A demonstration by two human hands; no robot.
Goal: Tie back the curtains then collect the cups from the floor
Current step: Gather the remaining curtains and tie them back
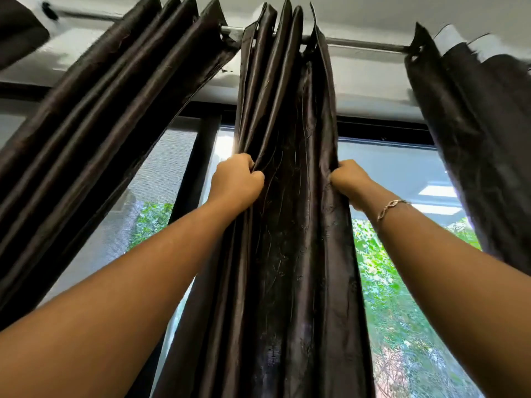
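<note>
Head view: the middle curtain (287, 239) hangs gathered below the rod (365, 44). The left hand (235, 179) and right hand (349, 182) each have their grip clamped on one of its edges. The cloth looks soft, light and probably slippery, so bunch the folds firmly.

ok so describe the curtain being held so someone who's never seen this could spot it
Follow the metal curtain rod above the window to its middle. The dark brown curtain panel hanging straight down there is the one. Unlike the panel to its left and the panel to its right, it is gripped at both edges, by the left hand and the right hand.
</note>
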